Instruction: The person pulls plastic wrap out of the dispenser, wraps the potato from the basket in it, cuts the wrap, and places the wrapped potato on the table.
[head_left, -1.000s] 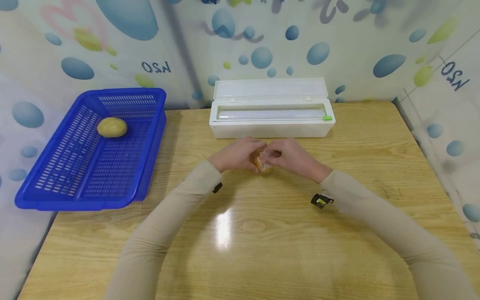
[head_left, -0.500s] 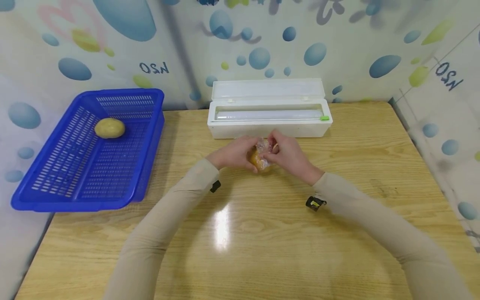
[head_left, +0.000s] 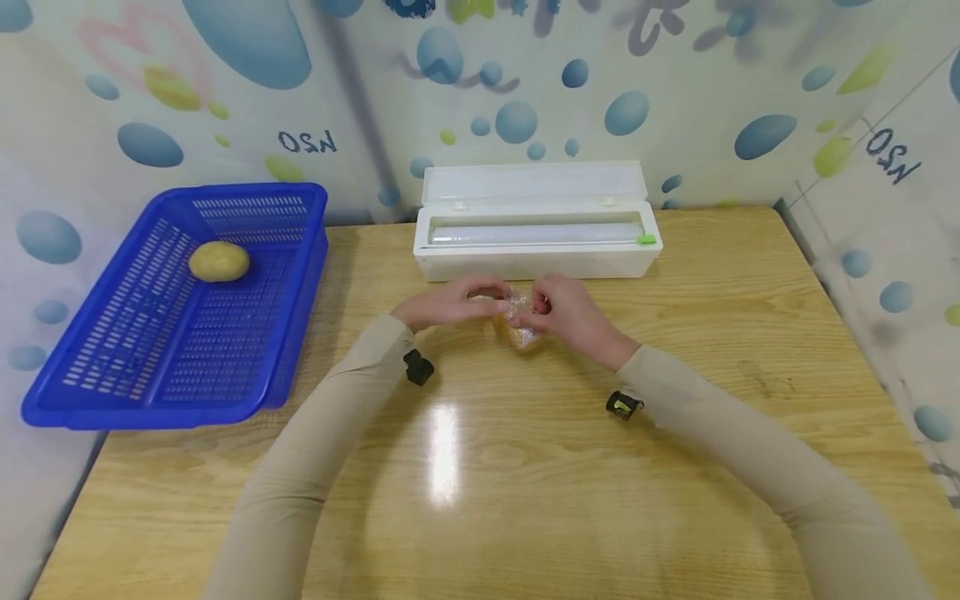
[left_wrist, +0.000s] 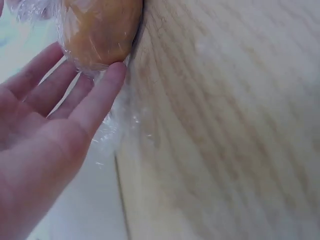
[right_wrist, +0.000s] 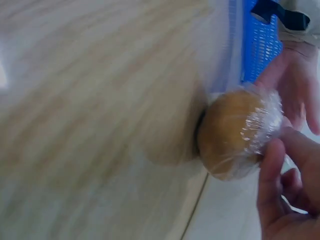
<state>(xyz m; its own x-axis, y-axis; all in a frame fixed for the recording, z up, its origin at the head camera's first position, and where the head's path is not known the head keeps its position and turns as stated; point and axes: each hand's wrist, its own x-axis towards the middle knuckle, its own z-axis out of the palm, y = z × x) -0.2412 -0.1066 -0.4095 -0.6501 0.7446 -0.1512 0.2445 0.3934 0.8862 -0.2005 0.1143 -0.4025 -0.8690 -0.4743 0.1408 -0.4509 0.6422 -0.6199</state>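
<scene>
A round yellow-brown item wrapped in clear film (head_left: 519, 334) rests on the table in front of the white film box. It shows large in the left wrist view (left_wrist: 100, 35) and the right wrist view (right_wrist: 227, 135). My left hand (head_left: 457, 303) is at its left side; in the left wrist view the fingers of that hand (left_wrist: 50, 125) are nearly straight, their tips touching the film. With thumb and forefinger, my right hand (head_left: 573, 321) pinches the bunched film at the top right, seen also in the right wrist view (right_wrist: 292, 180).
A white box (head_left: 536, 265) with its lid raised and a film roll inside stands at the back of the wooden table (head_left: 525, 500). On the left a blue basket (head_left: 281, 333) holds a potato (head_left: 219, 262). A patterned wall covering rises behind.
My left hand has loosened from around the wrapped item and moved slightly left, its fingers straighter. My right hand has shifted a little and still pinches film.
</scene>
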